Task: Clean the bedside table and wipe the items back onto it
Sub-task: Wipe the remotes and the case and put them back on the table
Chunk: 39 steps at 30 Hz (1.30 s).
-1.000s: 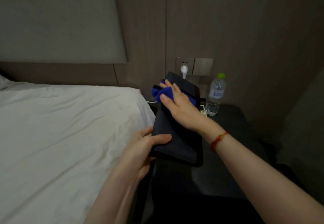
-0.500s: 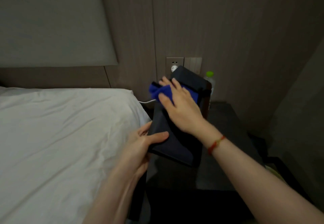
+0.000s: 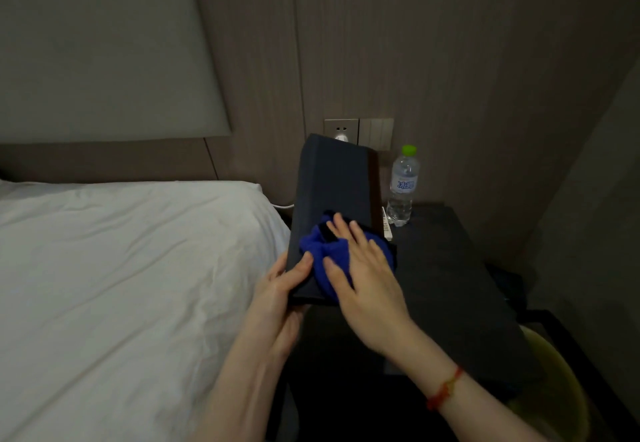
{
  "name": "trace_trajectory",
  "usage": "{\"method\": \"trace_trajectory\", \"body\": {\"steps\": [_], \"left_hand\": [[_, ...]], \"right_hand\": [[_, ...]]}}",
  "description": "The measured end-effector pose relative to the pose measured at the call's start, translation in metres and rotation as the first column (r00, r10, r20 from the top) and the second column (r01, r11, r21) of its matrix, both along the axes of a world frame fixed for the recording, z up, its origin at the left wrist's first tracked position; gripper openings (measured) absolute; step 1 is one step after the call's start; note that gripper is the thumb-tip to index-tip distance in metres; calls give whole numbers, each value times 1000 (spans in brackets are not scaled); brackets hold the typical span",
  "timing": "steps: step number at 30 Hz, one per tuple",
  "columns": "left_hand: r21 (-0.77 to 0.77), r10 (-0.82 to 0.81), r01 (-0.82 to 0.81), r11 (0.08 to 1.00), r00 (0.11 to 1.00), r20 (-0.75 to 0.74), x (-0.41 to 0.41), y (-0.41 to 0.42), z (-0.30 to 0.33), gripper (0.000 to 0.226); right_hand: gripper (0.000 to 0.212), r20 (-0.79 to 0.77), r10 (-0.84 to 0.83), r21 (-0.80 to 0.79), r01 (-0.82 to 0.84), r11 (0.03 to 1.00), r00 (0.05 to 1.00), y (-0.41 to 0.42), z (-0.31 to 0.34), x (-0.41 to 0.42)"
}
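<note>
At centre frame, the left hand (image 3: 280,289) grips a dark box (image 3: 334,199) while the flat right hand (image 3: 363,282) presses a blue cloth (image 3: 320,254) on it, wiping unfinished, above the table (image 3: 450,285).

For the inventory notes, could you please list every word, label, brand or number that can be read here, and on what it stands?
Water bottle: a blue logo on its label, too blurred to read.
White item lying beside the dark box: faint marks, too small to read.
Wall socket and switch plate: no lettering visible.
Nothing can be quoted with confidence.
</note>
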<state>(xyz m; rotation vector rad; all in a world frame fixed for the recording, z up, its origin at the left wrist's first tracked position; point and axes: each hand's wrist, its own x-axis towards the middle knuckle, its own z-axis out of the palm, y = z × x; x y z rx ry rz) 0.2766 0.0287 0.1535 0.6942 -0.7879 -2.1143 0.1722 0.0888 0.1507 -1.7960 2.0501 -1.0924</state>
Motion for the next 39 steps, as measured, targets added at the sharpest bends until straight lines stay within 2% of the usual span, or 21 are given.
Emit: {"method": "trace_trajectory", "body": {"steps": [4, 5, 6, 7, 8, 9, 11, 13, 17, 21, 22, 24, 26, 28, 31, 33, 34, 36, 37, 38, 39], "left_hand": [[80, 32, -27, 996, 997, -71, -2, 2, -3, 52], [97, 43, -34, 995, 995, -89, -3, 3, -3, 51], [105, 54, -42, 994, 993, -106, -5, 4, -2, 53], [102, 60, -48, 994, 991, -117, -7, 5, -2, 55], [92, 59, -49, 995, 992, -113, -10, 7, -2, 57], [72, 50, -43, 997, 994, -99, -12, 10, -3, 59], [23, 21, -21, 1000, 999, -30, -15, 12, -5, 61], [-19, -11, 13, 1000, 998, 65, -15, 11, -5, 60], [-94, -60, 84, 992, 971, 233, -14, -2, 6, 53], [18, -119, 119, 993, 947, 300, -15, -13, 14, 30], [23, -104, 102, 995, 946, 306, -17, -14, 13, 29], [13, -81, 81, 997, 952, 294, -22, -12, 10, 23], [-6, -71, 76, 997, 955, 286, -26, -9, 8, 17], [-32, -38, 49, 998, 956, 291, -30, -11, 8, 16], [-26, -6, 14, 1000, 960, 279, -31, -15, 9, 19], [-2, -7, 8, 1000, 957, 288, -29, -15, 8, 24], [-3, -1, 2, 1000, 954, 301, -27, -15, 8, 21], [-16, -2, 8, 1000, 951, 310, -24, -14, 10, 14], [-20, -5, 12, 1000, 951, 310, -24, -13, 12, 13], [-21, -7, 14, 1000, 953, 304, -23, -12, 15, 12], [-15, -4, 9, 1000, 956, 292, -23, -10, 17, 12]], "right_hand": [[60, -265, 84, 45, -75, 996, 961, 18, -8, -10], [58, -252, 60, 41, -51, 998, 966, 20, -9, -13], [56, -150, 4, 19, -1, 1000, 989, 21, -10, -16], [56, 43, -68, 3, 68, 998, 997, 20, -8, -17], [57, 275, -140, 7, 143, 990, 951, 18, -6, -19], [59, 485, -195, 36, 203, 978, 852, 16, -4, -21], [46, 728, -260, 143, 231, 962, 635, 14, -1, -26], [28, 803, -266, 170, 222, 960, 533, 16, 4, -31], [18, 803, -271, 155, 252, 955, 531, 22, 11, -42], [20, 634, -285, 121, 271, 955, 719, 28, 12, -46], [20, 532, -306, 91, 306, 948, 790, 29, 13, -46], [24, 209, -392, 19, 397, 917, 896, 28, 15, -45], [44, -122, -401, -8, 403, 915, 908, 26, 16, -40], [51, -303, -241, -10, 250, 968, 922, 26, 15, -23], [54, -441, 11, -20, -22, 1000, 897, 32, 4, -7], [53, -465, 50, -22, -67, 997, 884, 35, -5, -15], [52, -429, 14, -37, -33, 999, 903, 36, -5, -21], [47, -282, -184, -104, 161, 981, 942, 36, -4, -36], [44, -112, -261, -59, 256, 965, 959, 36, 1, -42], [42, 144, -289, 40, 286, 957, 946, 34, 8, -47], [38, 426, -279, 144, 240, 960, 861, 33, 15, -52]]}}
